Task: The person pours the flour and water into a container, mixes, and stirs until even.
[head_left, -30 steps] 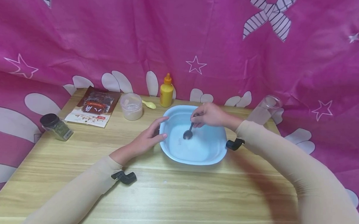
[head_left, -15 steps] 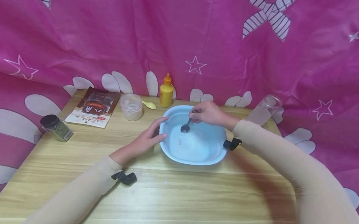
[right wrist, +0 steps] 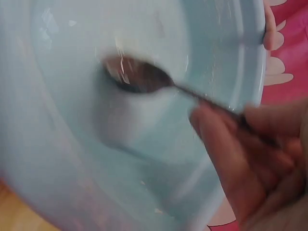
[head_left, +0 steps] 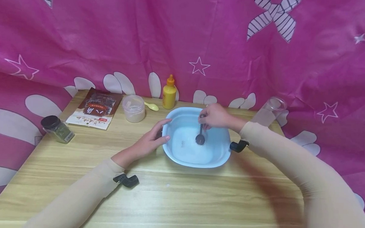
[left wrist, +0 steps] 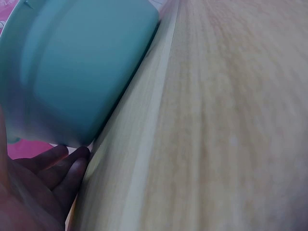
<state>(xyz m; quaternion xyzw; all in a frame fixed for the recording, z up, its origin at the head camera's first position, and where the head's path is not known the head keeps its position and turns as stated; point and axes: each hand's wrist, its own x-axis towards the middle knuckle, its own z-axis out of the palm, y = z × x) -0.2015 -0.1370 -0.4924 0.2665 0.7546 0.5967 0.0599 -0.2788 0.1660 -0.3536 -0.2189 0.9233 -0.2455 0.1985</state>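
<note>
Pale wood grain runs lengthwise across the tabletop point(head_left: 179, 197), smooth and bare in front, where both beige sleeves come in from the near edge, each with a small black wrist camera strapped on.

Further in, the left hand point(head_left: 151, 139) rests against the left wall of the light blue basin point(head_left: 220, 159), fingers point(left wrist: 72, 166) straight and relaxed along its side with the thumb near the rim; I judge it is there to keep the light plastic basin from sliding. The left wrist view shows those fingertips tucked at the foot of the basin's smooth, rounded wall.

Inside the basin, the right hand point(head_left: 214, 116) pinches the thin handle of a metal spoon point(head_left: 200, 138), fingers curled round it from above. The spoon hangs nearly upright, its shiny oval bowl down near the basin floor right of centre, apparently in clear liquid, though the blur in the right wrist view leaves that unsure. Holding the handle high probably keeps the fingers out of what lies in the bottom.

Beyond the basin, along the far edge, stand a yellow squeeze bottle point(head_left: 169, 93) with an orange cap, a round translucent tub point(head_left: 133, 108) of pale powder with a yellow plastic spoon point(head_left: 152, 106) just beside it, and a flat brown printed packet point(head_left: 95, 108). A dark-lidded glass jar point(head_left: 57, 129) sits at the left edge, a clear tumbler point(head_left: 268, 112) at the far right. Crumpled pink cloth point(head_left: 112, 41) with white stars hangs behind.
</note>
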